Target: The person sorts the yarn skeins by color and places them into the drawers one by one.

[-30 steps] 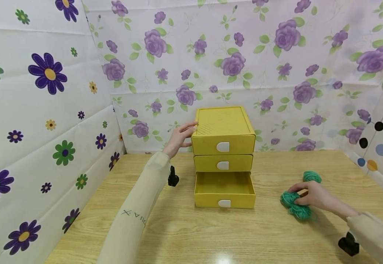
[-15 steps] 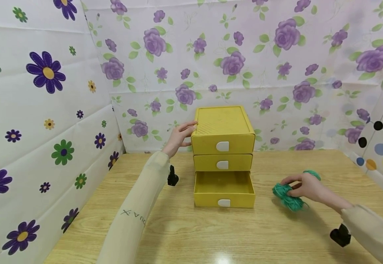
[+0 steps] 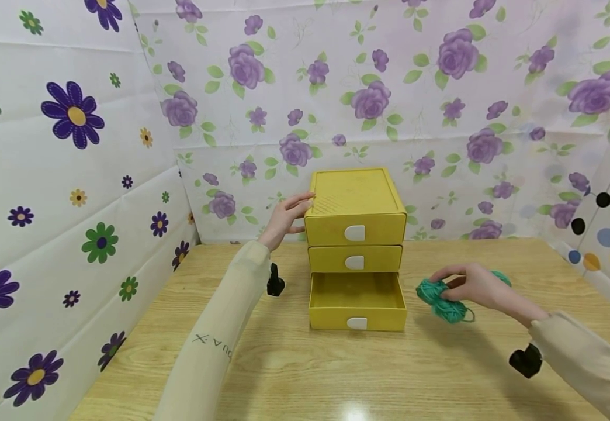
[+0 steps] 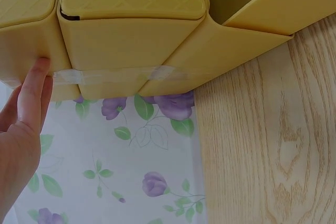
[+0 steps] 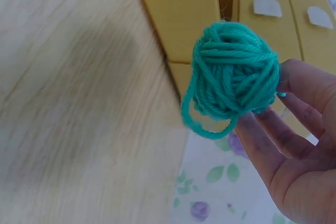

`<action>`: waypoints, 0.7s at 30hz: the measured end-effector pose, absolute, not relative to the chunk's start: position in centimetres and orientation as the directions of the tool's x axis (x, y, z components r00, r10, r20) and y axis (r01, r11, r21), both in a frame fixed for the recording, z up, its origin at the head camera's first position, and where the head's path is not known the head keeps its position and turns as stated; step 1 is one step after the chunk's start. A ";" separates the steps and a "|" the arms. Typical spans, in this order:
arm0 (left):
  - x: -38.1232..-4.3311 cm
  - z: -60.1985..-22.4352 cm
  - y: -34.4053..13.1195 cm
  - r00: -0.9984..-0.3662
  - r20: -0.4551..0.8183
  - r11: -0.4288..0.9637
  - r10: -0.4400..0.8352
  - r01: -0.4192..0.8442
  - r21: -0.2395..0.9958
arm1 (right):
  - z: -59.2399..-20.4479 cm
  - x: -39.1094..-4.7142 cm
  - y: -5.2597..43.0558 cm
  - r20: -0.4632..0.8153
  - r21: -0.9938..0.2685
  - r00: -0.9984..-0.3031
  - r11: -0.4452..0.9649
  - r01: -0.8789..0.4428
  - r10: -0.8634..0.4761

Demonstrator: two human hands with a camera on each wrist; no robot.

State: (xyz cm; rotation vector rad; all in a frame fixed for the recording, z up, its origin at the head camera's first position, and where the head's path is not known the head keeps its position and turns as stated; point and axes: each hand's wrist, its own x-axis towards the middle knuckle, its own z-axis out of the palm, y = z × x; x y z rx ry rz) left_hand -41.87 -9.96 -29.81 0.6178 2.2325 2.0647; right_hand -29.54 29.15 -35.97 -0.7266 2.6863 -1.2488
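Between thumb and fingers of my right hand [image 3: 475, 285] is green yarn [image 3: 449, 310], held above the table to the right of the drawer cabinet. It shows two rounded lobes in the head view; the right wrist view shows one wound ball [image 5: 233, 72] with a loose loop hanging. A further ball of green yarn [image 3: 502, 277] lies behind that hand, mostly hidden. The yellow drawer cabinet [image 3: 354, 193] has its bottom drawer [image 3: 357, 318] pulled out, with nothing seen inside. My left hand [image 3: 283, 219] rests with extended fingers against the cabinet's upper left side [image 4: 34, 48].
Two upper drawers [image 3: 354, 260] with white tabs are closed. The wooden table [image 3: 284, 368] stretches around the cabinet. A flowered cloth [image 3: 263, 117] hangs behind, with patterned cloths at both sides. Black devices [image 3: 526, 361] sit at both wrists.
My right hand has lifted the green yarn and carried it left, nearer the open drawer. The ball behind stays on the table. My left hand keeps its place on the cabinet.
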 end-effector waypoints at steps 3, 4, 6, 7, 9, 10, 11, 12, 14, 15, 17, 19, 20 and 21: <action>-41.8 -29.8 -10.0 -0.919 0.237 0.037 0.315 0.261 0.965 | -35.3 -29.6 28.5 0.109 -0.746 -0.881 0.548 -0.378 -0.460; -41.8 -29.8 -10.0 -0.919 0.237 0.037 0.316 0.261 0.965 | -35.1 -29.6 28.3 0.112 -0.745 -0.879 0.546 -0.382 -0.463; -41.8 -29.8 -9.9 -0.918 0.239 0.039 0.317 0.264 0.964 | -34.7 -29.6 27.7 0.114 -0.743 -0.877 0.546 -0.387 -0.467; -41.8 -29.8 -10.0 -0.918 0.240 0.040 0.317 0.266 0.963 | -34.5 -29.7 27.4 0.115 -0.743 -0.877 0.546 -0.388 -0.467; -41.8 -29.8 -10.0 -0.917 0.243 0.043 0.316 0.270 0.962 | -34.2 -29.8 26.8 0.120 -0.740 -0.873 0.543 -0.396 -0.472; -41.8 -29.8 -10.0 -0.917 0.244 0.044 0.316 0.271 0.962 | -34.0 -29.9 26.6 0.126 -0.734 -0.870 0.546 -0.405 -0.476; -41.8 -29.8 -10.0 -0.916 0.245 0.046 0.316 0.273 0.961 | -34.0 -30.0 26.3 0.132 -0.730 -0.866 0.544 -0.414 -0.482; -41.7 -29.7 -10.0 -0.916 0.245 0.046 0.316 0.273 0.961 | -33.9 -30.0 26.0 0.136 -0.728 -0.863 0.542 -0.420 -0.486; -41.7 -29.7 -10.0 -0.916 0.244 0.048 0.317 0.273 0.961 | -33.9 -30.2 25.4 0.145 -0.724 -0.856 0.537 -0.434 -0.496; -41.7 -29.8 -10.0 -0.916 0.244 0.047 0.318 0.272 0.961 | -34.0 -30.3 25.1 0.155 -0.717 -0.850 0.534 -0.447 -0.503; -41.8 -29.8 -10.0 -0.917 0.243 0.048 0.318 0.271 0.961 | -34.0 -30.4 24.5 0.160 -0.713 -0.848 0.535 -0.454 -0.506; -41.5 -29.6 -10.0 -0.915 0.242 0.048 0.323 0.271 0.961 | -34.0 -30.5 23.8 0.170 -0.701 -0.841 0.536 -0.470 -0.514; -41.2 -29.4 -10.0 -0.914 0.239 0.049 0.328 0.269 0.962 | -33.9 -30.6 23.5 0.171 -0.696 -0.839 0.540 -0.474 -0.516; -40.9 -29.1 -10.0 -0.913 0.236 0.050 0.332 0.267 0.962 | -33.9 -30.7 23.1 0.174 -0.692 -0.836 0.539 -0.480 -0.521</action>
